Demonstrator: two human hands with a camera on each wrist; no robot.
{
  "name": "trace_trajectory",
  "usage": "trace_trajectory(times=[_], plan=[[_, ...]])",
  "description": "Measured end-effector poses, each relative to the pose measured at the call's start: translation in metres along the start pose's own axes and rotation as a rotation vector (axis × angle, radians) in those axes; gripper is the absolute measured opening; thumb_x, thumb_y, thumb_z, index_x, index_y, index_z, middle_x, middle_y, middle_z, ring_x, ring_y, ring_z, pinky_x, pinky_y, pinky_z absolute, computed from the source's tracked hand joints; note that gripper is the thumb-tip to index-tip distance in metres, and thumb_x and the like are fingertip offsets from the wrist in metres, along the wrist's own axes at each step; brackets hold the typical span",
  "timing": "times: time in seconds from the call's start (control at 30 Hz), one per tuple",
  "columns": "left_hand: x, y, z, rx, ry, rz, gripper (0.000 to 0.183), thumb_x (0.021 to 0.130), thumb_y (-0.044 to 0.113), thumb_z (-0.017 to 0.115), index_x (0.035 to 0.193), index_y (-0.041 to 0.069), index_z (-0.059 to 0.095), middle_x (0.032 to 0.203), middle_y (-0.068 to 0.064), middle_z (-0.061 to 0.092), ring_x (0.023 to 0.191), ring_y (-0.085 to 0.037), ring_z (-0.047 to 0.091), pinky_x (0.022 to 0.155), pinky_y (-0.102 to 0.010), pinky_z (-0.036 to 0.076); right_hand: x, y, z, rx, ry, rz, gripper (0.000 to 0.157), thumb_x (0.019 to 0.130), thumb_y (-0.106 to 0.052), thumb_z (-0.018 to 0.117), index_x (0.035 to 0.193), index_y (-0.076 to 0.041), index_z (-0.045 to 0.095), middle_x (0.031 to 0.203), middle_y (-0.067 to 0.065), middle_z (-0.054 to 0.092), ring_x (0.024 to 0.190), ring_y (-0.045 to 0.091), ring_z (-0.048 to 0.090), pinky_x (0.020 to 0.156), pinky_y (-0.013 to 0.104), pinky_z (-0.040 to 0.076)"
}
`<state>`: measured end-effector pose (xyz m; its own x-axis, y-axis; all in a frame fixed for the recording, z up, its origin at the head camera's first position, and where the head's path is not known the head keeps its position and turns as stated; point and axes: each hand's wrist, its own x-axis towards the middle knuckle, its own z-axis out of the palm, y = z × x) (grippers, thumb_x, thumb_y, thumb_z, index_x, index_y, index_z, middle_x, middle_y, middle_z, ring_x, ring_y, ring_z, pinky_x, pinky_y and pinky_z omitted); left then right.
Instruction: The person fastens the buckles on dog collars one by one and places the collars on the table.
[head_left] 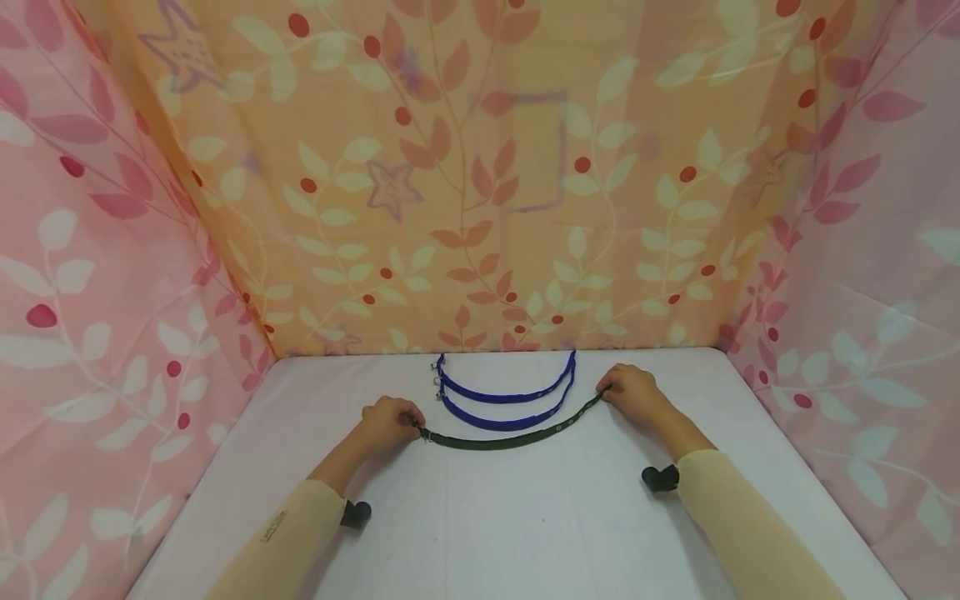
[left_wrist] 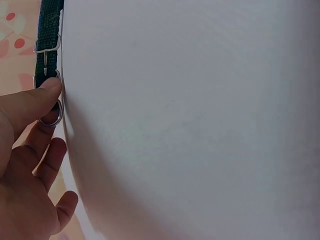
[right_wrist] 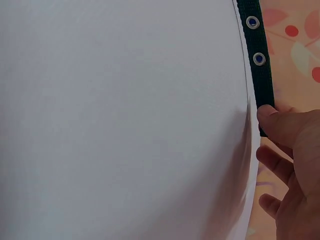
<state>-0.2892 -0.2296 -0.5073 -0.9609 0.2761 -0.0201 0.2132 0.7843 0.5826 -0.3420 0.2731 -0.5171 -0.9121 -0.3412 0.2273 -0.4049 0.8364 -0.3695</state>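
Note:
A dark green collar (head_left: pixel 491 444) is stretched between both hands and sags in a shallow curve. My left hand (head_left: pixel 384 422) pinches its buckle end between thumb and fingers. In the left wrist view, a metal buckle (left_wrist: pixel 47 49) shows above the thumb, and a metal ring (left_wrist: pixel 61 116) hangs just below it. The plain tip at the other end is pinched by my right hand (head_left: pixel 633 395). Metal eyelets (right_wrist: pixel 253 22) run along the strap there. Just beyond the green one, two blue collars (head_left: pixel 512 426) lie curved alike, one behind the other.
The collars are over a white-covered table (head_left: pixel 480 517), the blue ones close to its back edge. A yellow floral curtain (head_left: pixel 480 167) stands behind it, with pink floral curtains (head_left: pixel 885 333) at both sides. Black wrist-worn devices (head_left: pixel 660 478) stick out below the sleeves.

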Motion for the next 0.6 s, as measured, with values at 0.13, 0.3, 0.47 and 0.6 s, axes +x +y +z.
trace_trajectory(times=[0.13,0.3,0.47,0.6], plan=[[-0.006,-0.004,-0.002,0.003,-0.001,-0.005,0.014,0.085,0.013,0.082,0.091,0.021,0.073,0.087,0.011,0.073,0.092,-0.015,0.063,0.091,-0.054,0.029,-0.011,0.000,-0.007,0.067,-0.023,0.033,0.006,0.090,-0.010,0.075,0.095,-0.015,0.076,0.101,0.003,0.072,0.103,0.031,0.063,0.094,0.056,0.045],[-0.014,-0.010,-0.006,0.007,0.024,-0.024,0.014,0.087,0.017,0.082,0.093,0.021,0.071,0.087,0.010,0.070,0.085,-0.013,0.060,0.089,-0.048,0.036,-0.027,0.000,-0.019,0.168,-0.083,0.089,0.007,0.095,-0.021,0.074,0.099,-0.015,0.074,0.099,-0.002,0.072,0.103,0.026,0.062,0.098,0.055,0.046],[-0.023,-0.012,-0.014,-0.075,0.024,0.004,0.012,0.091,0.018,0.078,0.099,0.017,0.069,0.092,0.006,0.070,0.086,-0.013,0.059,0.085,-0.039,0.047,-0.038,-0.004,-0.029,0.229,-0.095,0.083,0.005,0.098,-0.022,0.071,0.098,-0.019,0.074,0.100,-0.003,0.072,0.104,0.025,0.063,0.102,0.058,0.045],[-0.034,-0.010,-0.022,-0.118,0.068,0.038,0.012,0.093,0.018,0.076,0.101,0.017,0.068,0.092,0.005,0.069,0.086,-0.015,0.058,0.081,-0.036,0.047,-0.046,-0.010,-0.038,0.312,-0.097,0.098,0.009,0.096,-0.030,0.073,0.100,-0.022,0.074,0.101,-0.005,0.073,0.108,0.024,0.065,0.101,0.052,0.050]])
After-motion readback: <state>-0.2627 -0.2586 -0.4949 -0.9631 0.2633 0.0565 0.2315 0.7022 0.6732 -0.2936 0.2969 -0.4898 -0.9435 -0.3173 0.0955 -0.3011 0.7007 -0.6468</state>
